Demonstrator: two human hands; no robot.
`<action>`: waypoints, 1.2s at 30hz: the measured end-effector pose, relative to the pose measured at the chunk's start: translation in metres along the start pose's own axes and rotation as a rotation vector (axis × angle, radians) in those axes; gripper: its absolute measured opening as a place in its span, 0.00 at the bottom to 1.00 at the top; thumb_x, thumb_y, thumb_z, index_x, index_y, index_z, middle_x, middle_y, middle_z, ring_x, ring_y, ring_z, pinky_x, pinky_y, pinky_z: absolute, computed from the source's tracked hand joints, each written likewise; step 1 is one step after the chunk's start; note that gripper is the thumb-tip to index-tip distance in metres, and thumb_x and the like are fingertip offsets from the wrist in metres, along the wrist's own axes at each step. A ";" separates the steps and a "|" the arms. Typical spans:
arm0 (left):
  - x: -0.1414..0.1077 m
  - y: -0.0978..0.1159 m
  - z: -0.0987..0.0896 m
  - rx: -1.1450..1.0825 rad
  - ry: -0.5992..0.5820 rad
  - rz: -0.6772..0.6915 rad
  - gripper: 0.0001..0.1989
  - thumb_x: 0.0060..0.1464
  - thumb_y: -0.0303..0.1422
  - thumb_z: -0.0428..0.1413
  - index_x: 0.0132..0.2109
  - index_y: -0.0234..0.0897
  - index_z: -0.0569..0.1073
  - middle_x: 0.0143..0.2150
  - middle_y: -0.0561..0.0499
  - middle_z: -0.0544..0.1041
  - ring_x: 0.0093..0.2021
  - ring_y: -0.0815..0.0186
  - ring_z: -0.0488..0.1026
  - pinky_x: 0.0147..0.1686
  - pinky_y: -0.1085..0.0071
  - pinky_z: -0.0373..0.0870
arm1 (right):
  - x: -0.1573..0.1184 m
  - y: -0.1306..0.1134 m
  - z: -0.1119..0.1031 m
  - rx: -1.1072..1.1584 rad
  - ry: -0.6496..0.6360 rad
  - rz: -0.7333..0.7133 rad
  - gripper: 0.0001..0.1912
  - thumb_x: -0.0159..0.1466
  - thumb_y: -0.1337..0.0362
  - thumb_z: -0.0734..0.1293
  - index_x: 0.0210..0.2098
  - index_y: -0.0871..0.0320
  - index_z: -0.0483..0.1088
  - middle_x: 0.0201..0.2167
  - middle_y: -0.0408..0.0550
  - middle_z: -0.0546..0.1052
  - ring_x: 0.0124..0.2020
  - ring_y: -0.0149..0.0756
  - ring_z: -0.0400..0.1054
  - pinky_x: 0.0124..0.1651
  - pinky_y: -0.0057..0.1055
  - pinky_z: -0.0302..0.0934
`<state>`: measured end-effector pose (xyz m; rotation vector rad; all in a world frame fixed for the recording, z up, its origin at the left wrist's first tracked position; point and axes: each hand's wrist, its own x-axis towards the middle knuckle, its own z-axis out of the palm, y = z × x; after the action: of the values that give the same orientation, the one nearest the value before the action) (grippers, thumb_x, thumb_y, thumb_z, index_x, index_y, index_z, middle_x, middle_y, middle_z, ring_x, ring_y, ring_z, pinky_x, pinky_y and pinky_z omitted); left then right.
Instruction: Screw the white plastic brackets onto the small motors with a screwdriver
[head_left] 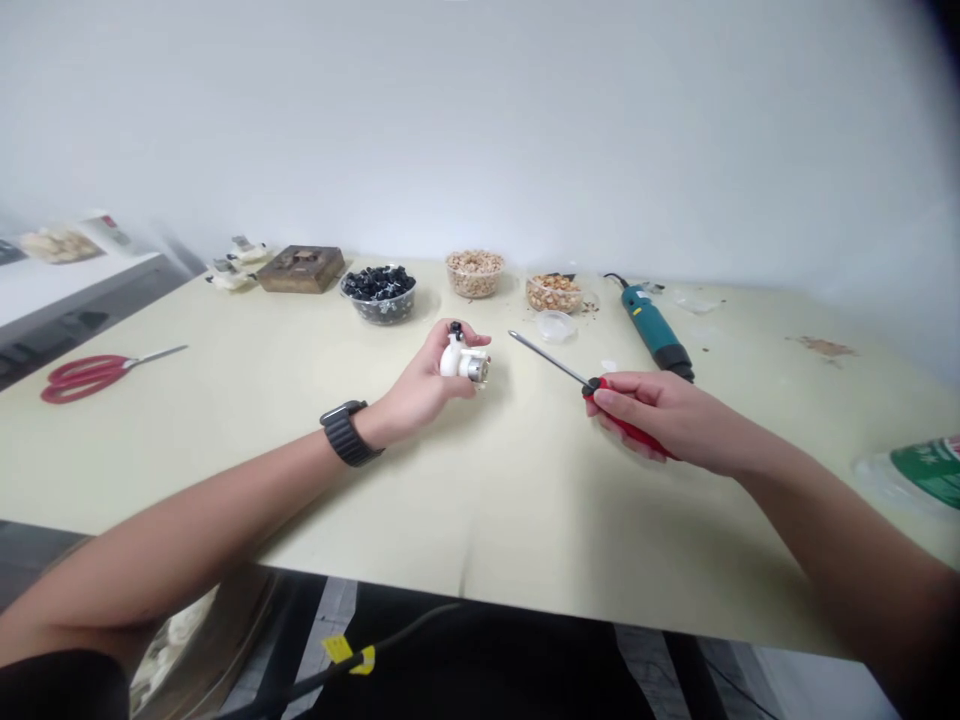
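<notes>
The two hands were well apart above the desk (480,500). The left hand (420,385) curled around a small white plastic housing (453,358), with a metal cylinder (475,368) at its end showing clear of the fingers, while the right hand (652,415) closed in a fist on the red handle of a long screwdriver (551,358), its shaft slanting toward the housing with the tip not touching it. Those secure grips kept both pieces clear of the bowl of black parts (379,297) and the teal power tool (654,328) behind them.
</notes>
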<state>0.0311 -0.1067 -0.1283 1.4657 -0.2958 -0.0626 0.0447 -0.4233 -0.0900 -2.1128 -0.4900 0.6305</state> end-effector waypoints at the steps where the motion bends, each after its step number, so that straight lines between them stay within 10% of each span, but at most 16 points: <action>1: 0.002 0.001 -0.002 -0.028 0.003 -0.011 0.28 0.43 0.21 0.63 0.50 0.42 0.63 0.65 0.45 0.70 0.55 0.60 0.76 0.48 0.66 0.72 | 0.000 0.000 0.001 0.001 0.004 0.002 0.24 0.72 0.41 0.65 0.39 0.57 0.70 0.24 0.41 0.68 0.20 0.25 0.60 0.23 0.25 0.58; 21: 0.005 0.009 -0.006 -0.017 0.008 -0.118 0.39 0.57 0.34 0.68 0.70 0.43 0.60 0.55 0.43 0.75 0.41 0.62 0.82 0.44 0.62 0.83 | 0.007 0.011 0.017 0.009 0.038 -0.012 0.29 0.70 0.35 0.63 0.37 0.57 0.68 0.24 0.42 0.68 0.22 0.27 0.61 0.26 0.27 0.60; 27: 0.006 0.006 -0.008 0.011 -0.035 -0.039 0.30 0.54 0.32 0.71 0.59 0.40 0.67 0.49 0.46 0.76 0.42 0.62 0.80 0.39 0.68 0.80 | 0.006 0.007 0.018 0.019 0.071 -0.025 0.30 0.70 0.35 0.63 0.37 0.58 0.68 0.23 0.42 0.68 0.21 0.27 0.61 0.25 0.27 0.60; 36: 0.007 0.014 -0.008 -0.430 -0.063 -0.332 0.15 0.65 0.40 0.63 0.50 0.32 0.72 0.52 0.40 0.77 0.50 0.57 0.82 0.58 0.62 0.78 | 0.006 0.006 0.019 0.030 0.090 -0.039 0.29 0.70 0.35 0.63 0.38 0.58 0.69 0.24 0.42 0.69 0.21 0.27 0.61 0.26 0.27 0.60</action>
<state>0.0382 -0.0990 -0.1142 1.0729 -0.0782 -0.4159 0.0385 -0.4113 -0.1058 -2.0878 -0.4675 0.5150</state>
